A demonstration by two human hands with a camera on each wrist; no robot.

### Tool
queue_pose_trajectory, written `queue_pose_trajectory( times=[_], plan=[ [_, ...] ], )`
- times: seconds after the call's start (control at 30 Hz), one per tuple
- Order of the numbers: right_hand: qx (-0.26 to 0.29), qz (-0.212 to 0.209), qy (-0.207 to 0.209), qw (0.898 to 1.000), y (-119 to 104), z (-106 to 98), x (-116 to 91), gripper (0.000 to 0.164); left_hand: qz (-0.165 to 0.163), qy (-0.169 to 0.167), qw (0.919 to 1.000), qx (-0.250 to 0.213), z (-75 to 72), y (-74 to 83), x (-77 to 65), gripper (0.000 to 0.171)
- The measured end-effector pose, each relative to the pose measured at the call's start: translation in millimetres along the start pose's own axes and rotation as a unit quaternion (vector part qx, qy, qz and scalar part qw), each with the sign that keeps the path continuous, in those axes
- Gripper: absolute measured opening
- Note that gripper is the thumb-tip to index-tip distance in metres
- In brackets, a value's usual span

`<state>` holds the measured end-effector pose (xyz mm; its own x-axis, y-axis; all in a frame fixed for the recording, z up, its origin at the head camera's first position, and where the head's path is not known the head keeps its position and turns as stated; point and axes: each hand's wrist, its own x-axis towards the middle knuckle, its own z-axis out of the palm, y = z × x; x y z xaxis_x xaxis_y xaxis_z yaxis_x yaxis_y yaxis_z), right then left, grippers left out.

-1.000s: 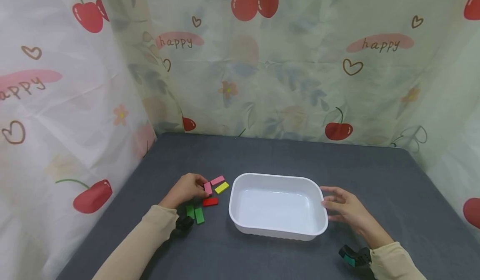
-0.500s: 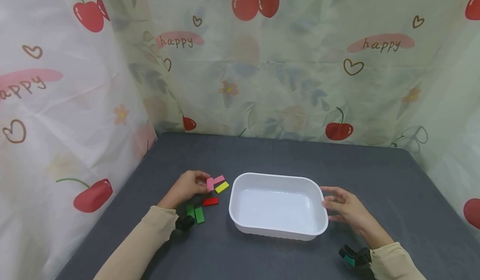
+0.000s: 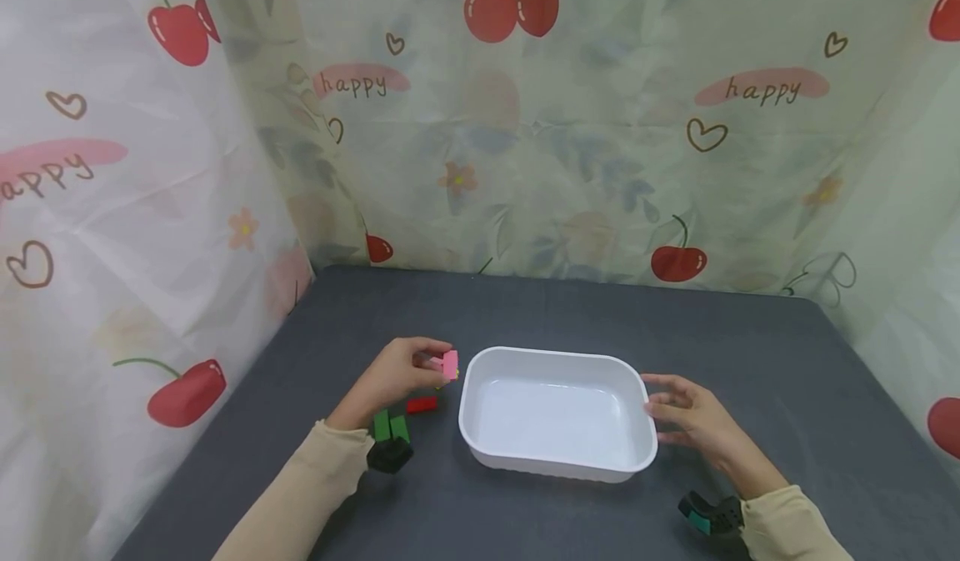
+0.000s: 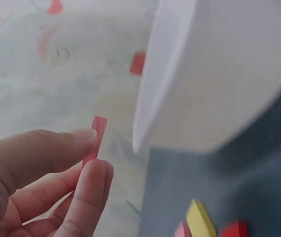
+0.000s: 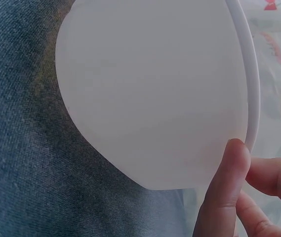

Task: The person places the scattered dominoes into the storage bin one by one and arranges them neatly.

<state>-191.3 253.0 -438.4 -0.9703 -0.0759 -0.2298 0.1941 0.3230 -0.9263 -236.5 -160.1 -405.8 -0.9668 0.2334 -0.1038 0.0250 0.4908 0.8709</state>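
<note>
Pink block (image 3: 450, 365): I am holding it up off the table, just to the left of the white tray's rim, and it is hiding part of the yellow block.
Left hand (image 3: 401, 373): my thumb and fingertips are pinching the pink block, clamping together on its sides.
Yellow block (image 4: 200, 219): it is lying on the table below my left hand, mostly hidden in the head view.
Second pink block (image 4: 181, 230): it is lying just beside the yellow one, largely covered by my fingers from above.
Red block (image 3: 422, 404): it is lying on the near side of my left hand, left of the tray.
Green blocks (image 3: 400, 428): two are lying side by side nearer still, partly behind my black left wristband (image 3: 390, 454).
White tray (image 3: 551, 466): it is standing on the table to the right of the blocks, its long sides running left to right.
Right hand (image 3: 693, 419): my fingers are spreading apart loosely, their tips touching the tray's right end.
Table (image 3: 712, 328): its dark grey surface is bearing everything.
Curtain (image 3: 562, 169): cherry-printed cloth is hanging behind the far edge.
</note>
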Motion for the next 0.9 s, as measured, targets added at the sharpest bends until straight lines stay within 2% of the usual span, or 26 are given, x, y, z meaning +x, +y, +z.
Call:
queue_pose_trajectory(
  times=[0.27, 0.5, 0.7, 0.9],
  plan=[
    [0.007, 0.007, -0.001, 1.0, 1.2, 1.0, -1.2, 0.064, 0.063, -0.055, 0.9965, 0.0, 29.1, 21.9, -7.1, 0.043],
    [0.006, 0.009, 0.001, 1.0, -0.4, 2.1, -0.3, 0.064, 0.078, -0.1, 0.9919, -0.012, 53.4, 35.4, -7.1, 0.04],
    [0.007, 0.005, -0.004, 1.0, -0.5, -0.7, 1.1, 0.066, 0.093, -0.116, 0.9888, -0.015, 73.9, 48.8, -5.5, 0.043],
    [0.009, 0.0, -0.006, 1.0, -0.8, -2.4, 0.5, 0.067, 0.102, -0.139, 0.985, -0.006, 95.4, 53.5, 1.1, 0.043]
  ],
)
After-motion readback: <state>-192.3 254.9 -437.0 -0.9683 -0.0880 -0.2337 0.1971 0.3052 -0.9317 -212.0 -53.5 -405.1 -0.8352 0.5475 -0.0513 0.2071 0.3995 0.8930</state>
